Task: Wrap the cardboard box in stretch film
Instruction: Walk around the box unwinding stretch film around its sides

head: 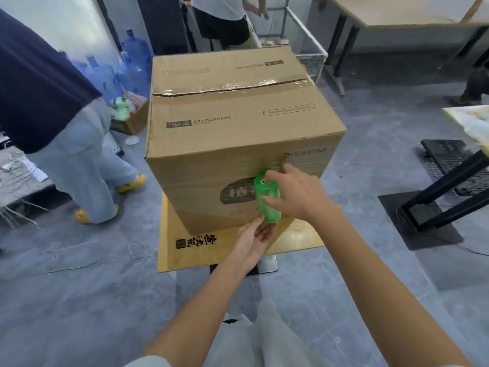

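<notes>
A large cardboard box (232,115) with a taped top seam stands on a flat cardboard sheet (180,250) in the middle of the view. A green roll of stretch film (266,200) stands upright against the box's near face. My right hand (293,193) grips the roll from the right, thumb and fingers curled round it. My left hand (258,235) is below the roll, fingers straight and reaching up to touch its lower end. Faint film bands show across the box's near face.
A person in a dark top and yellow shoes (66,128) stands close on the left. Blue water jugs (132,56) and a small box of rubbish (129,112) lie behind. Another person (225,19) stands at the back. Table legs (444,192) are on the right.
</notes>
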